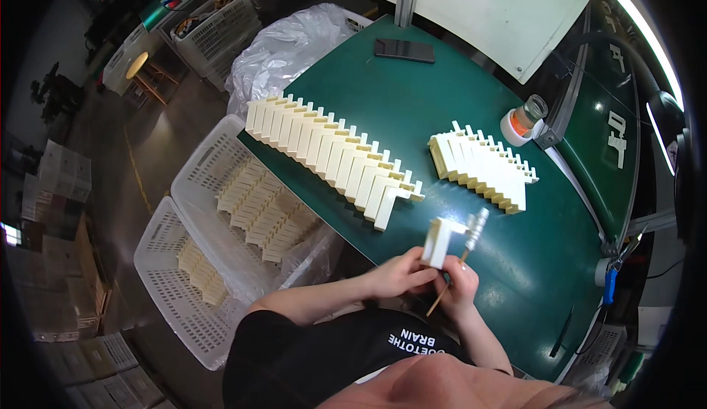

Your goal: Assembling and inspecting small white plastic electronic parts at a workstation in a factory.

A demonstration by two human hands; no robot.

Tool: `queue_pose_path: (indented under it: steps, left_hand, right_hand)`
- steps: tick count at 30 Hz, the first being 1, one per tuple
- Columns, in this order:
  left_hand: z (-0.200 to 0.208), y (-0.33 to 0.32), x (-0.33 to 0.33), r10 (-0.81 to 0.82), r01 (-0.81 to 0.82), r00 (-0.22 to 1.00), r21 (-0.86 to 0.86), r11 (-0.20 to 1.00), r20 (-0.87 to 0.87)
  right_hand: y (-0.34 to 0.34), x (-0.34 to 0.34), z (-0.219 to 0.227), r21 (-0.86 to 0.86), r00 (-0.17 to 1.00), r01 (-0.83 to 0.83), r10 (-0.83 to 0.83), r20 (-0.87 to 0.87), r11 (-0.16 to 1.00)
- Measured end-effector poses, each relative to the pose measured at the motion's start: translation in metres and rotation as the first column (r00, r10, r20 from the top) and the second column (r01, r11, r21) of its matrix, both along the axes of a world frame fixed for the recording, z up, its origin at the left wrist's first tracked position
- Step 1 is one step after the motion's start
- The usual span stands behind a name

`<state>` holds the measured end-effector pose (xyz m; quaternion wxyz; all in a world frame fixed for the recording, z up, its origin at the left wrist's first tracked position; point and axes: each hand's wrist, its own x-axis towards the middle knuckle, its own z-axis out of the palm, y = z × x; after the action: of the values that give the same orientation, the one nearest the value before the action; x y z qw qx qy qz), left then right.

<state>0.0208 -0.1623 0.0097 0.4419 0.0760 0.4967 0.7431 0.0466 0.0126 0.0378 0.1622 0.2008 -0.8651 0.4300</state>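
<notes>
White plastic makes up the small bent piece (436,244) in the middle of it all; it sits up in the air over the near edge of the green table (530,262), close to the person's chest; the left hand (401,275) has its fingers closed around the low end of it; the right hand (462,282) is just beside, and its fingers pinch a thin brown stick (437,302) that slants up past the piece; near the top of the stick is a pale, bumpy bit (477,229), too blurry to tell if it is part of the stick or of the piece.

Out past the hands, a long row of cream pieces (324,147) leans in a slanted line across the table; a shorter row of cream pieces (482,167) lies to the right of it; farther back is a flat black phone (404,50); by the right edge a clear jar (532,108) with something orange in it is next to a round white dish (515,131); a tool with a blue handle (610,287) is nearer, on the right.

Down on the left, two white baskets (166,291) hold more cream pieces (265,210); behind them is a crinkly clear bag (287,48); a little wooden stool (140,65) stands farther off.
</notes>
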Motion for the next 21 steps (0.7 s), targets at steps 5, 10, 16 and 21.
queue_pose_path:
  steps: [5, 10, 16, 21]
  left_hand:
    - [0.031, -0.08, 0.008, 0.168, -0.488, 0.709, -0.305, 0.818, -0.684]
    - [0.051, -0.107, -0.035, -0.145, -0.877, 0.098, -0.154, 0.454, -0.985]
    - [0.023, -0.112, -0.047, -0.299, -0.879, 0.146, -0.262, 0.399, -0.943]
    - [0.026, -0.115, -0.051, -0.34, -0.897, 0.13, -0.257, 0.36, -0.931]
  right_hand:
    - [-0.033, -0.023, -0.003, 0.058, 0.99, -0.098, 0.091, 0.105, 0.993]
    - [-0.055, -0.039, -0.009, 0.079, 0.987, -0.143, 0.136, 0.083, 0.987]
    - [-0.061, -0.046, -0.015, 0.193, 0.998, -0.065, 0.065, 0.008, 0.979]
    - [-0.052, -0.04, 0.002, 0.298, 0.999, -0.039, 0.047, -0.02, 0.954]
